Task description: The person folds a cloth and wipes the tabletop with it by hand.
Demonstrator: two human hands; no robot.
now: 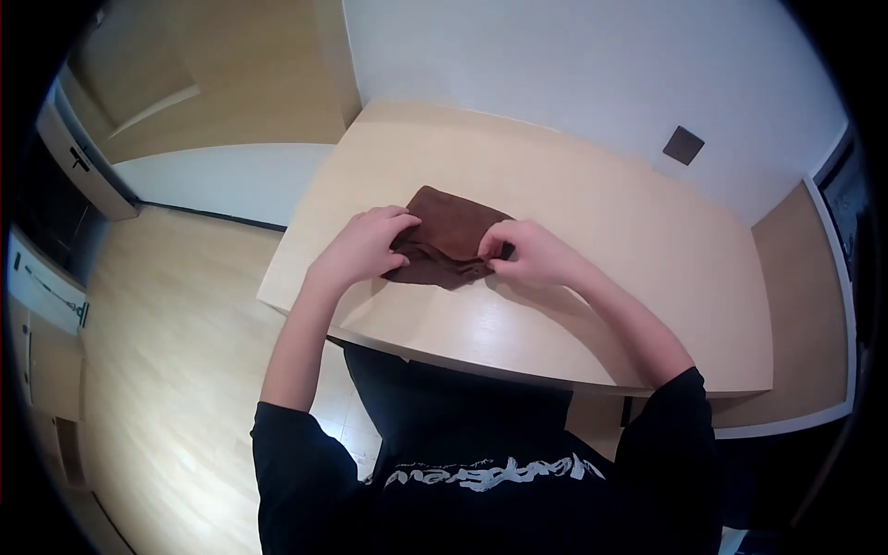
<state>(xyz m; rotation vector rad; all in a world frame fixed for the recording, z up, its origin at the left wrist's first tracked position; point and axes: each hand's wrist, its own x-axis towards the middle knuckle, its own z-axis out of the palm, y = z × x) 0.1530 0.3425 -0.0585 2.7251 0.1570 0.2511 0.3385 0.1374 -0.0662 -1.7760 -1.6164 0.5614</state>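
Observation:
A dark brown cloth [453, 222] lies folded on the light wooden table [638, 277], with its near part bunched into creases. My left hand [365, 245] is at the cloth's left edge, its fingers curled over the upper side and the thumb lower down, gripping the fabric. At the right edge my right hand [527, 252] pinches a fold of the same cloth between thumb and fingers. Part of the cloth's edges is hidden under both hands.
The table's curved front edge runs close to my body. Behind it rises a white wall [573, 65] with a dark square plate [684, 145]. A wooden side panel [809, 305] stands at right; wood-look floor [176, 342] and a door handle [80, 159] are at left.

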